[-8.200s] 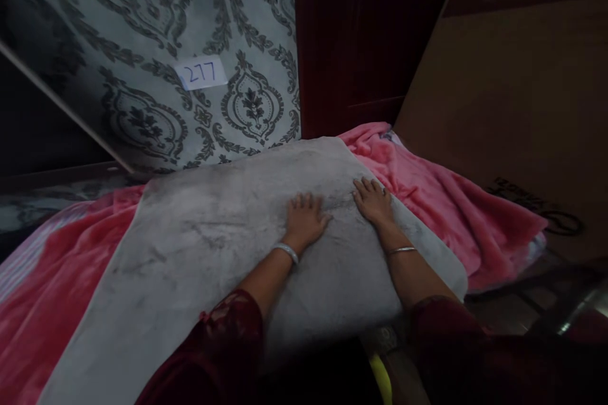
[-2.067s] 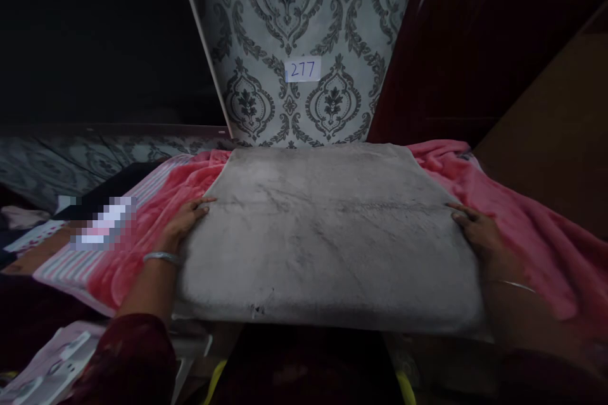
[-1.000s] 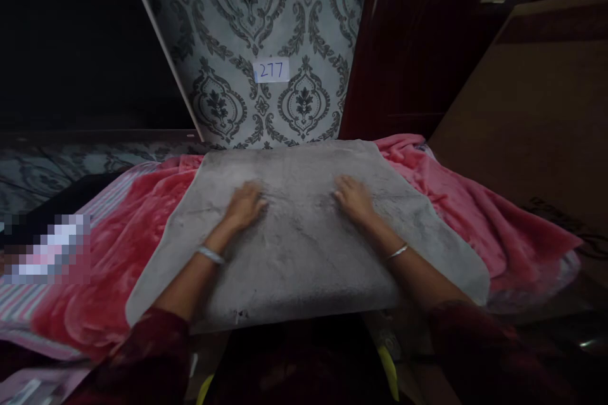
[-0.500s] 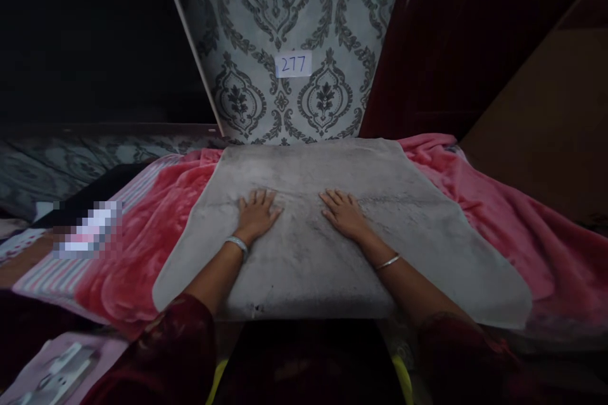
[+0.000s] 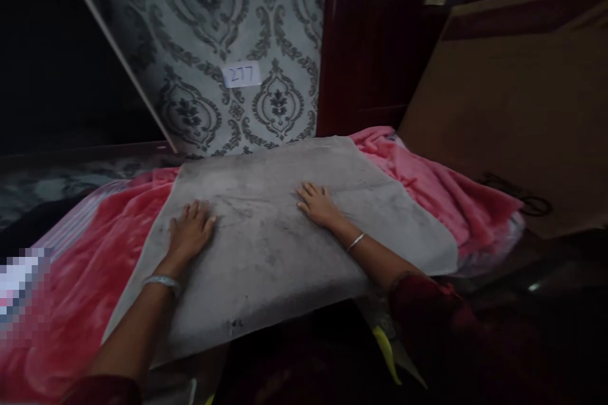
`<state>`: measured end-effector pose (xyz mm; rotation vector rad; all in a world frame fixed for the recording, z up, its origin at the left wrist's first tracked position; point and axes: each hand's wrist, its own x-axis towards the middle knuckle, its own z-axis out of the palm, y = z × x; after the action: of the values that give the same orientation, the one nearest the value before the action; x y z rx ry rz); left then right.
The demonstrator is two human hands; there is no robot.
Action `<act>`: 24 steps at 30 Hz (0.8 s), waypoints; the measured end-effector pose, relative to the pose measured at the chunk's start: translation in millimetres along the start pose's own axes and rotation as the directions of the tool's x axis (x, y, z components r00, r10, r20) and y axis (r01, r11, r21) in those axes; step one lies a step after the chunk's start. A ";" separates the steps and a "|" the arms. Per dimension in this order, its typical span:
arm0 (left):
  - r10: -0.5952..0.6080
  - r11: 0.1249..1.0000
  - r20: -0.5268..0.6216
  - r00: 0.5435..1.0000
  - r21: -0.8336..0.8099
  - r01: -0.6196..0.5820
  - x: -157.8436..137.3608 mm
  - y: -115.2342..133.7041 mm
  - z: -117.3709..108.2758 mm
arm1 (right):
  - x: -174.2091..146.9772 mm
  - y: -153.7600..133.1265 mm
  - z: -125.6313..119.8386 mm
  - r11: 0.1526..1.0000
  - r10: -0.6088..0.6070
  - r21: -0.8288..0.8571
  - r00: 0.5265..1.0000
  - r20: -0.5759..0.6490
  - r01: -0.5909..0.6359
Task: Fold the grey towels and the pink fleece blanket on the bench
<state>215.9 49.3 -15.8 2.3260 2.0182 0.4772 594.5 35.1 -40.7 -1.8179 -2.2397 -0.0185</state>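
Observation:
A grey plush cloth (image 5: 266,234) lies spread out in front of me, lightly creased across its middle, with a dark mark near its front edge. On its left part rests my left hand (image 5: 190,231), palm down with the fingers apart. My right hand (image 5: 319,204) is flat on the cloth right of the middle, fingers spread. Neither hand grips anything. Beneath the grey cloth, a pink-red fleece blanket (image 5: 104,253) shows on the left and again on the right.
A patterned wall with a paper label (image 5: 242,74) reading 277 stands behind. A dark screen-like panel (image 5: 61,63) is at the left. On the right are a dark red door-like panel (image 5: 370,44) and a large cardboard box (image 5: 513,114). Striped fabric (image 5: 80,215) borders the blanket.
My view has turned to the right. My hands are farther apart on the grey cloth, the left one having slid toward its left edge. Both stay flat.

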 end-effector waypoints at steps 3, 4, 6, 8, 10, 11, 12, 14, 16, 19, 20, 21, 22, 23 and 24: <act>0.143 0.990 0.064 0.988 -0.026 -0.141 21.8 47.5 22.6 | -5.6 34.7 -13.5 0.983 0.176 -0.038 0.981 -0.082 -0.180; 0.189 0.982 0.094 0.977 -0.027 -0.187 27.4 62.4 28.4 | -9.8 50.5 -17.9 0.969 0.237 -0.048 0.966 -0.102 -0.243; 0.259 0.966 0.151 0.954 -0.014 -0.260 36.2 90.7 36.2 | -21.3 85.1 -25.5 0.930 0.350 -0.064 0.927 -0.137 -0.361; 0.300 0.951 0.193 0.934 0.010 -0.308 42.1 118.8 40.6 | -34.3 119.3 -29.4 0.884 0.445 -0.075 0.879 -0.171 -0.462; 0.351 0.930 0.227 0.908 0.023 -0.366 45.4 149.0 45.2 | -45.9 147.1 -28.3 0.846 0.507 -0.088 0.844 -0.173 -0.526; 0.387 0.915 0.243 0.890 0.021 -0.403 46.0 165.0 48.3 | -50.5 157.3 -26.0 0.837 0.522 -0.096 0.839 -0.156 -0.539; 0.425 0.897 0.257 0.868 0.012 -0.442 46.0 181.4 52.3 | -54.0 164.9 -23.0 0.834 0.528 -0.104 0.839 -0.131 -0.542; 0.496 0.858 0.272 0.824 -0.010 -0.513 44.6 213.9 62.2 | -58.0 172.9 -16.5 0.834 0.532 -0.121 0.842 -0.088 -0.539; 0.542 0.830 0.266 0.797 -0.021 -0.558 41.9 241.7 72.5 | -58.9 174.4 -11.8 0.832 0.533 -0.135 0.843 -0.080 -0.538; 0.564 0.817 0.227 0.794 -0.012 -0.577 38.4 262.6 82.5 | -58.3 172.9 -10.5 0.832 0.530 -0.136 0.843 -0.089 -0.538; 0.560 0.820 0.214 0.800 -0.006 -0.572 38.2 261.7 83.5 | -58.3 172.5 -11.1 0.833 0.530 -0.130 0.843 -0.090 -0.538; 0.549 0.827 0.205 0.810 0.005 -0.562 38.7 256.2 83.1 | -58.4 172.3 -12.0 0.832 0.533 -0.123 0.841 -0.088 -0.540; 0.525 0.842 0.198 0.828 0.023 -0.539 39.7 246.2 81.4 | -58.8 172.2 -12.8 0.831 0.537 -0.118 0.839 -0.084 -0.544; 0.488 0.862 0.194 0.851 0.046 -0.505 41.2 231.6 78.3 | -59.3 172.3 -13.5 0.830 0.540 -0.117 0.838 -0.080 -0.546; 0.436 0.887 0.187 0.880 0.073 -0.455 42.8 212.8 73.7 | -59.9 172.6 -13.8 0.829 0.542 -0.117 0.837 -0.076 -0.548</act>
<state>443.8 69.8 -30.7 2.8018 1.4654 0.1642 774.6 12.9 -65.5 -2.4436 -1.6431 -0.1002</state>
